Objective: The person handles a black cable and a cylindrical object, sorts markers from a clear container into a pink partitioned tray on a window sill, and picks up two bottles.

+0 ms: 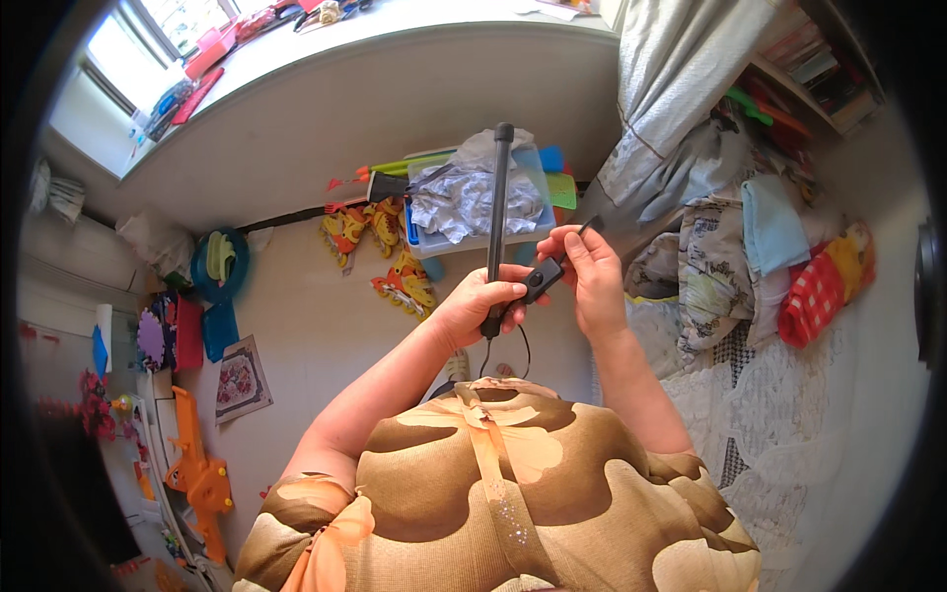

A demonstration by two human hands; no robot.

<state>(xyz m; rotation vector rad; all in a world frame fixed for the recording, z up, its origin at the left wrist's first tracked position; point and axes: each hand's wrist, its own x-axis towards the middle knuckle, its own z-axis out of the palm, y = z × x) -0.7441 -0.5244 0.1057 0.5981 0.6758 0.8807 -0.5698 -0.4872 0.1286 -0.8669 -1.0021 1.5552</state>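
Observation:
My left hand (473, 308) is closed around the lower part of a long black rod (501, 187), which stands nearly upright before me. A thin black cable (527, 347) leaves the rod's lower end and loops up to a small black switch box (542, 280). The box lies between my hands, with my left thumb against its side. My right hand (595, 274) pinches the cable just above the box, thumb and fingertips together. A short dark end, perhaps a plug (593, 224), sticks out past the fingers.
Beyond the rod, a clear plastic bin (533, 183) holds crumpled pale cloth. Orange-yellow roller skates (404, 284) lie left of it. Clothes and bedding (705, 261) are piled on the right. At left are a teal basin (219, 264) and an orange toy (202, 483). A cluttered windowsill (395, 44) runs behind.

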